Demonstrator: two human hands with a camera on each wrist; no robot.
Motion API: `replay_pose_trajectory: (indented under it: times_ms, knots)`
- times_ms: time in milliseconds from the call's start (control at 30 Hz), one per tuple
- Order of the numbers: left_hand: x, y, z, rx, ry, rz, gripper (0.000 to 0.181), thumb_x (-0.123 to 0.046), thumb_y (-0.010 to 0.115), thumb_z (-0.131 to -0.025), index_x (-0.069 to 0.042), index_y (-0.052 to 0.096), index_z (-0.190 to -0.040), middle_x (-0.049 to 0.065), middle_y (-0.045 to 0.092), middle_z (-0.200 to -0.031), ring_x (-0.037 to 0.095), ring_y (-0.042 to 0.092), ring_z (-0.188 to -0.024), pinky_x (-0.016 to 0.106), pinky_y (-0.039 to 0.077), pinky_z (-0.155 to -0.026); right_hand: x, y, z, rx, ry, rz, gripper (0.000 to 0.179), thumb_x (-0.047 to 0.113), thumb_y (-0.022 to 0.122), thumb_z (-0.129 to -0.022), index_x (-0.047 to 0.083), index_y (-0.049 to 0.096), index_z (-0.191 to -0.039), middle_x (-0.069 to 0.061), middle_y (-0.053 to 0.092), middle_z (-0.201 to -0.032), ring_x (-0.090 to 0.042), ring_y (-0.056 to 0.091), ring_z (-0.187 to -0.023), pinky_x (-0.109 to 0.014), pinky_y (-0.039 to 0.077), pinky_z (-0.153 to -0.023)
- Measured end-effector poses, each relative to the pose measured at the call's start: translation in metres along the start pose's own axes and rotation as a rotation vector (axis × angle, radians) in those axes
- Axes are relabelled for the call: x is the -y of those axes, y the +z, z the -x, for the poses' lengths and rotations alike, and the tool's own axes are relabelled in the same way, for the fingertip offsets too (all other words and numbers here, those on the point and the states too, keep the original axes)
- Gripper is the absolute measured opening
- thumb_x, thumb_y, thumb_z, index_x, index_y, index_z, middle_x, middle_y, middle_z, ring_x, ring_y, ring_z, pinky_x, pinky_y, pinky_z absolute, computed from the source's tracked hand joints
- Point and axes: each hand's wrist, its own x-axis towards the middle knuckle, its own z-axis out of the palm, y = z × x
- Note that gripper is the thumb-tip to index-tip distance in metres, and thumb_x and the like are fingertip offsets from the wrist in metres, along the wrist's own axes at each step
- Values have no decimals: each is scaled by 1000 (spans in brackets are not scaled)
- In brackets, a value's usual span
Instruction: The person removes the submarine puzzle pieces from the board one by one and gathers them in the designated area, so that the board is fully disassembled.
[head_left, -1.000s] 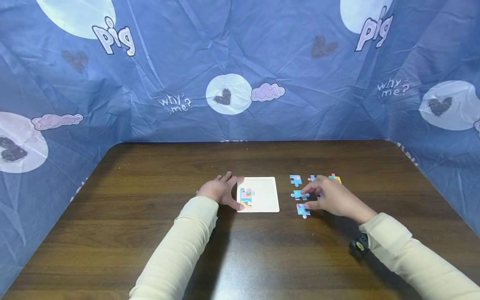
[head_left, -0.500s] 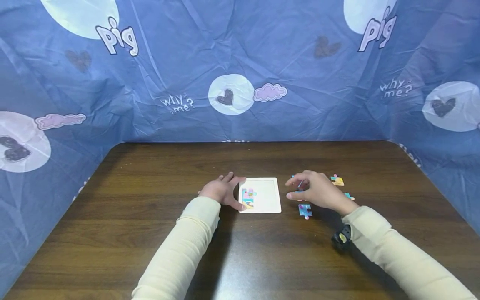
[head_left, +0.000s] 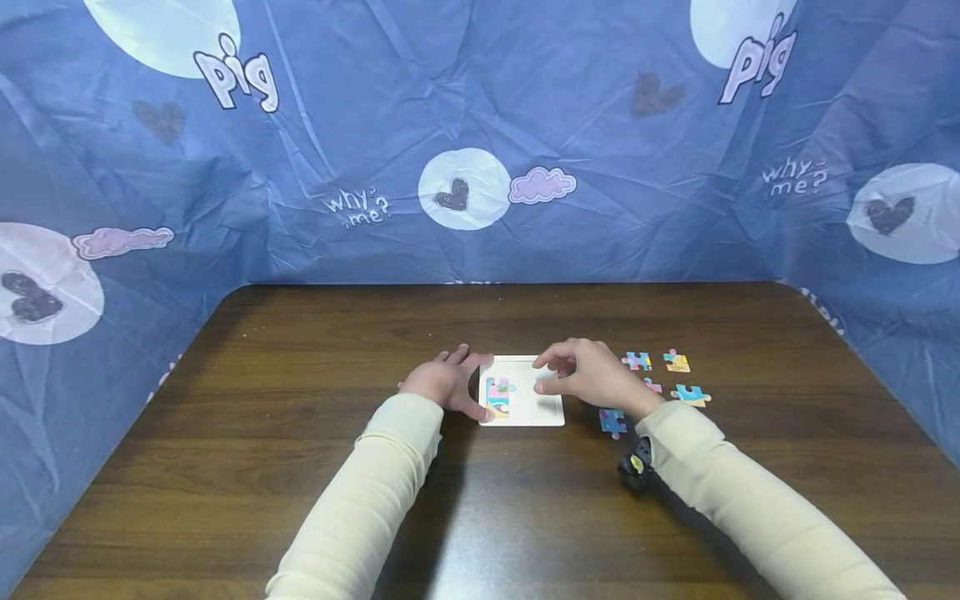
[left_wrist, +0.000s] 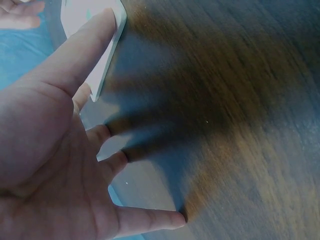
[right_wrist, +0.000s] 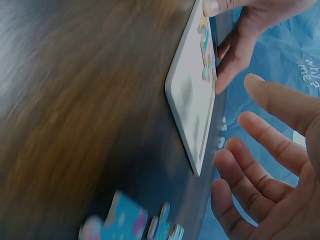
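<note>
A square white puzzle tray (head_left: 536, 403) lies on the table, with joined pink, blue and yellow puzzle pieces (head_left: 498, 398) along its left side. My left hand (head_left: 442, 383) rests at the tray's left edge, fingers spread. Its thumb (left_wrist: 95, 37) presses the near corner and its index finger touches the far one. Over the tray's right part hovers my right hand (head_left: 588, 375), thumb and index finger apart. In the right wrist view, nothing shows between the loosely bent fingers of the right hand (right_wrist: 270, 170).
Right of the tray lie loose puzzle pieces, among them a blue one (head_left: 612, 422), a yellow one (head_left: 677, 361) and a blue-and-yellow one (head_left: 690, 395). My right hand and wrist may cover others. A blue printed cloth (head_left: 360, 125) surrounds the brown wooden table (head_left: 300, 358).
My right hand has moved left from the loose pieces to above the tray, uncovering pieces on the right. The left hand stays at the tray's edge; the view shifted slightly.
</note>
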Motion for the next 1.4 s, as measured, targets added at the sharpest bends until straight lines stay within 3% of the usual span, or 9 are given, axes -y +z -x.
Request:
replay_pose_trajectory:
  times_ms: [367,600,767,967,1267,1400]
  knots:
    - [-2,0,3,-17,7,-5,88,-42,81,-87,-34,32,-159,2,15,-170,28,16,-155,77,31,-104,17,16,-17,41,78,55,32,23,83,-86,7,76,-113,-7,69,-100,-24,64,-94,-38,53,-80]
    - [-2,1,1,-4,16,-27,88,-44,80,-87,-34,30,-159,2,14,-171,27,15,-155,77,32,-104,22,23,-24,37,80,128,31,24,85,-83,10,78,-109,-4,72,-95,-18,63,-86,-34,50,-74]
    - [-3,-1,1,4,15,-34,88,-44,79,-88,-34,29,-160,2,13,-171,27,14,-156,76,32,-105,25,27,-28,44,99,177,32,25,85,-83,12,79,-111,-6,75,-102,-20,67,-95,-39,53,-81]
    - [-1,-1,2,4,11,-23,89,-45,79,-88,-34,29,-160,2,12,-171,28,13,-156,78,30,-104,34,33,-33,61,131,223,28,27,86,-83,18,80,-110,-4,75,-106,-22,68,-102,-40,54,-80]
    - [1,-1,1,-3,15,-25,89,-45,80,-87,-35,29,-160,3,13,-171,28,14,-155,77,31,-103,39,38,-39,43,143,220,28,22,91,-78,14,74,-99,-3,66,-98,-20,61,-90,-38,52,-76]
    - [1,-1,1,-3,10,-15,89,-45,80,-87,-35,30,-160,2,13,-171,28,14,-156,79,30,-103,39,38,-42,37,145,199,22,20,88,-82,13,70,-92,-2,62,-92,-19,57,-85,-35,49,-75]
